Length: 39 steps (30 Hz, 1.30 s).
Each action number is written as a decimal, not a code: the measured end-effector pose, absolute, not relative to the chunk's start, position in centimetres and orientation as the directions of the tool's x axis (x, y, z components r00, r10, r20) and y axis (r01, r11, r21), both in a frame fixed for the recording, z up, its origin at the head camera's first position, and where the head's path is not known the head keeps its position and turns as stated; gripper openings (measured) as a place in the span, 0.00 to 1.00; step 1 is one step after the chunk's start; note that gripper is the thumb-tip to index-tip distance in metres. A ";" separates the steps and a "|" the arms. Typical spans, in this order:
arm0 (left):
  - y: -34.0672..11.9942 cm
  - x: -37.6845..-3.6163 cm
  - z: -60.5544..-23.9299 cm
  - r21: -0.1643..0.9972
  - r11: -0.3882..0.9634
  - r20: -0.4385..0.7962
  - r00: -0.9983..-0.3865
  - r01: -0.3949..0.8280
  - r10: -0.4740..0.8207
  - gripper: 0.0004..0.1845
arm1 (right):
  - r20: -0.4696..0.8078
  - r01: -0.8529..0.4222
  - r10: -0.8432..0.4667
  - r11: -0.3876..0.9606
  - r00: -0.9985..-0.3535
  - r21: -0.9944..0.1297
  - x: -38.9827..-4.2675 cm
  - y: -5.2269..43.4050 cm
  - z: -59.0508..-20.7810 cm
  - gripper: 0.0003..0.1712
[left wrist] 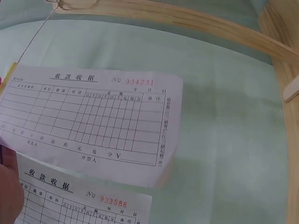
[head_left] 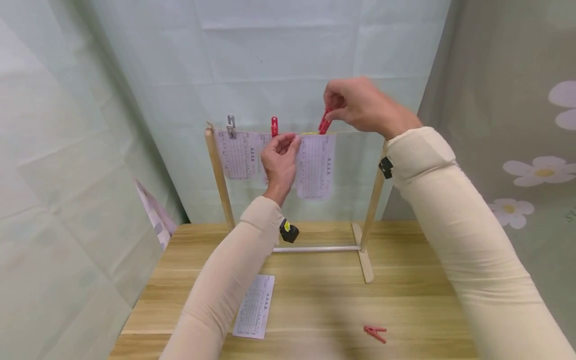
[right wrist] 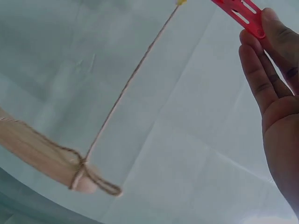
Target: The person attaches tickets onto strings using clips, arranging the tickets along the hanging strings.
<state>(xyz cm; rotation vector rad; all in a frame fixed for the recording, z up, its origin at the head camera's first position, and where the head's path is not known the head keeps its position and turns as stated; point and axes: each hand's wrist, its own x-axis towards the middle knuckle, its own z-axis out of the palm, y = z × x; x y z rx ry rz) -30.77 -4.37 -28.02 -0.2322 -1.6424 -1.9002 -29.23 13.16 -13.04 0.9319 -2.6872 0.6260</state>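
Note:
A printed receipt slip (head_left: 316, 167) with a yellow top edge hangs upright along a thin string (right wrist: 131, 79). At its upper left corner, my left hand (head_left: 281, 160) pinches the paper between thumb and fingers. My right hand (head_left: 357, 102) pinches a red clothespin (head_left: 325, 121), whose lower end is at the slip's top edge, right of its middle. Whether the clothespin's tips bite the paper cannot be told. In the left wrist view this slip (left wrist: 93, 116) shows its printed table, with another slip (left wrist: 88, 200) partly behind my thumb.
The string runs between the posts of a wooden rack (head_left: 373, 210). Left of my left hand, a grey clothespin (head_left: 231, 127) and a red clothespin (head_left: 274, 126) hold slips. Another slip (head_left: 255, 307) and an extra red clothespin (head_left: 375, 333) lie on the wooden table (head_left: 315, 300).

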 end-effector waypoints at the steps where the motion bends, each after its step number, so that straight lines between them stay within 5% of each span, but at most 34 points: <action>1: -4.3 -30.8 -28.0 0.837 -0.046 0.502 -0.799 0.545 -0.332 0.10 | 0.342 -0.637 -0.542 0.705 -0.768 -0.312 -29.3 13.0 -13.0 0.08; 39: -3.8 -31.0 -28.2 0.831 -0.035 0.519 -0.797 0.555 -0.308 0.10 | 0.219 -0.608 -0.571 0.775 -0.791 -0.172 -30.0 10.8 -13.8 0.08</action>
